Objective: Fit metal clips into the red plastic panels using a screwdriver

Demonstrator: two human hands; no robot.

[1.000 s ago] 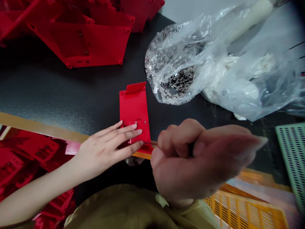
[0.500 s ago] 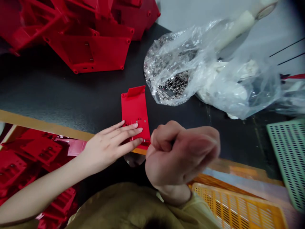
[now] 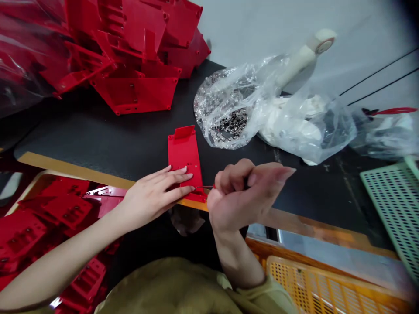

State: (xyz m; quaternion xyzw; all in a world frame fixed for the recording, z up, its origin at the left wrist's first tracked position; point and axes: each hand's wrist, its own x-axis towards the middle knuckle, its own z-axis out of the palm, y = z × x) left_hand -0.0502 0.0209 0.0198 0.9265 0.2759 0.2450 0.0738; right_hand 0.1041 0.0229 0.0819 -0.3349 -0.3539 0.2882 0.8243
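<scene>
A red plastic panel point(image 3: 183, 152) with a raised flap at its far end lies near the front edge of the black table point(image 3: 81, 139). My left hand point(image 3: 157, 192) rests flat on its near part, fingers stretched out, holding nothing. Two tiny metal pieces show by the fingers. My right hand point(image 3: 244, 192) is closed around a tool with a thin dark shaft point(image 3: 205, 187). Its handle is hidden in the fist. The shaft points left across the panel, its tip close to my left fingertips; whether the tip touches a metal piece I cannot tell.
More red panels point(image 3: 140, 93) are heaped at the back left, and a box of red parts point(image 3: 62, 200) stands below the table edge. A clear bag with small metal pieces point(image 3: 234, 124) lies behind. Right: a green basket point(image 3: 389, 205) and a yellow basket point(image 3: 327, 283).
My right hand has turned and the thin shaft now shows between it and the panel. The left hand stays on the panel. The whole view has shifted a little.
</scene>
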